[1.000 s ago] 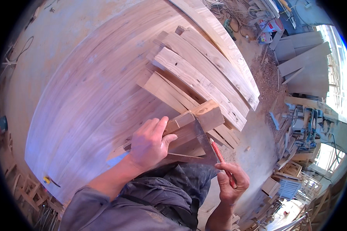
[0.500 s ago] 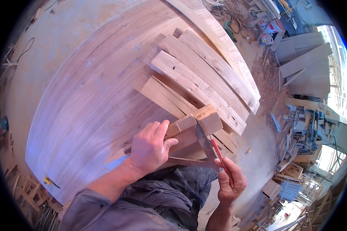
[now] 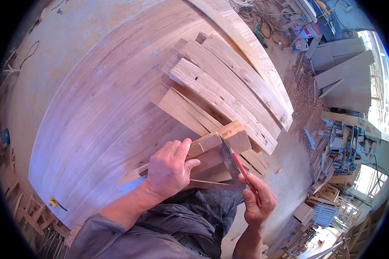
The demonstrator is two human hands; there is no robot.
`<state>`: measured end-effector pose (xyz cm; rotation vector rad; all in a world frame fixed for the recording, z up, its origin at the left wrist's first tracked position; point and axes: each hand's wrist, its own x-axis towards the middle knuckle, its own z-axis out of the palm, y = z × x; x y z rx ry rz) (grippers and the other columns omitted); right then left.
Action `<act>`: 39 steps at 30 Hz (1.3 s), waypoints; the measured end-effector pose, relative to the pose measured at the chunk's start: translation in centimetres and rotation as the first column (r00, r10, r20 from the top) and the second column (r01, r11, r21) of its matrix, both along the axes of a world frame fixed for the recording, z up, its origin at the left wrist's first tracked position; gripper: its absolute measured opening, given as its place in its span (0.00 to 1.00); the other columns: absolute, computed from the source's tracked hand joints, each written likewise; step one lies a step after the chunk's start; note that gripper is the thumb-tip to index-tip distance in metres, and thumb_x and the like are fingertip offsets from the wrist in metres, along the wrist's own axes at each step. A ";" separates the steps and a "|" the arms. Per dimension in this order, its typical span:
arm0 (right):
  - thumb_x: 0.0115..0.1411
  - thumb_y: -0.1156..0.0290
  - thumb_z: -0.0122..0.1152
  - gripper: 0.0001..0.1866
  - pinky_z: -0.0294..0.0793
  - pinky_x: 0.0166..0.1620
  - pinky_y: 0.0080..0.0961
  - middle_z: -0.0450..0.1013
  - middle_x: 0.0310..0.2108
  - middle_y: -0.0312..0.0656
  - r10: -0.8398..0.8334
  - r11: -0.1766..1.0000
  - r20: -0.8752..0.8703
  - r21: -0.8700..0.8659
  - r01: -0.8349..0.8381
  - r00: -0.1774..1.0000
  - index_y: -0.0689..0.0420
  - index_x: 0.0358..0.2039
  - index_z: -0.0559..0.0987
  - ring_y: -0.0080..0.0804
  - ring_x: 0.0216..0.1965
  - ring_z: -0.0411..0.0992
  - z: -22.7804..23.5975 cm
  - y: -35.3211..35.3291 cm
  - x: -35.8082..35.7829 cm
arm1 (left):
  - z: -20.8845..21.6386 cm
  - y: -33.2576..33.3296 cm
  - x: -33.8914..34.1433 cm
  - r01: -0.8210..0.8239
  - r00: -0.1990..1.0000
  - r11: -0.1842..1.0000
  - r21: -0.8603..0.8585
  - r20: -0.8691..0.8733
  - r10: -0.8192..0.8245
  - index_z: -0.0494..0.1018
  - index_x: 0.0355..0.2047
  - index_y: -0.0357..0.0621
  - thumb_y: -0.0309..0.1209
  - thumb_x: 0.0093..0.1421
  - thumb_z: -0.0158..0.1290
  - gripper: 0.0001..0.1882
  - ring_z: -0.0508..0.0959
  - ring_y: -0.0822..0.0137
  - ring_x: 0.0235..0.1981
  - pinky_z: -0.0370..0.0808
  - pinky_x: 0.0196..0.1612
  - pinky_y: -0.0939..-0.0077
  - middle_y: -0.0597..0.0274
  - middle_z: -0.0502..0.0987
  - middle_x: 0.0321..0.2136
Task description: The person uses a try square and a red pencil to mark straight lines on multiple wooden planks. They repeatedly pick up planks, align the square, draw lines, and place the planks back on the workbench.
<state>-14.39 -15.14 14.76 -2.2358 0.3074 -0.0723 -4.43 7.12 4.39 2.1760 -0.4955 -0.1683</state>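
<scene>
My right hand [image 3: 258, 200] pinches a red pencil [image 3: 239, 166]. The pencil's tip meets the wooden block [image 3: 237, 137] beside the dark blade of a triangular carpenter's square [image 3: 230, 160]. That blade crosses the block's near side, and another edge of the square runs back toward my left hand [image 3: 167, 168]. My left hand is closed over the light wooden bar [image 3: 203, 144] lying against the block, with its thumb along the near side. The palm hides how the bar and the square join. Several planks [image 3: 224, 93] lie just beyond the block.
Beneath everything spreads a large curved-looking wooden panel [image 3: 95, 108]. A small yellow tape measure [image 3: 52, 203] rests near its left corner. Wood shavings and offcuts [image 3: 307, 93] litter the floor at right, with leaning boards [image 3: 350, 82] and a green power tool [image 3: 259, 34] beyond.
My right hand has brought the pencil tip slightly up and left, from just off the blade to its edge at the block. My left hand stays almost in place.
</scene>
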 end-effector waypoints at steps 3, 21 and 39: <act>0.66 0.72 0.70 0.18 0.81 0.53 0.32 0.85 0.43 0.52 0.002 1.000 0.013 0.016 -0.002 1.000 0.66 0.54 0.83 0.42 0.46 0.84 -0.1 0.0 0.2 | 0.0 0.0 0.0 -0.001 1.000 1.000 -0.002 -0.005 0.001 0.73 0.55 0.30 0.33 0.53 0.73 0.32 0.78 0.46 0.33 0.77 0.35 0.54 0.48 0.75 0.33; 0.61 0.82 0.68 0.16 0.82 0.46 0.29 0.86 0.37 0.46 -0.012 1.000 -0.179 -0.027 0.007 0.984 0.64 0.50 0.85 0.36 0.40 0.84 3.2 0.4 3.2 | -0.3 -0.1 -0.3 -0.031 0.999 0.999 -0.026 0.023 0.032 0.73 0.54 0.29 0.30 0.53 0.72 0.31 0.78 0.44 0.33 0.76 0.35 0.53 0.47 0.76 0.34; 0.68 0.73 0.63 0.18 0.77 0.52 0.44 0.81 0.48 0.53 -0.161 0.944 -0.125 -0.307 0.117 0.979 0.58 0.58 0.82 0.56 0.48 0.78 -4.0 2.1 -4.0 | 0.4 1.4 -1.0 0.008 1.000 0.999 -0.042 0.026 -0.007 0.75 0.53 0.28 0.30 0.56 0.71 0.28 0.79 0.45 0.34 0.75 0.36 0.56 0.46 0.77 0.34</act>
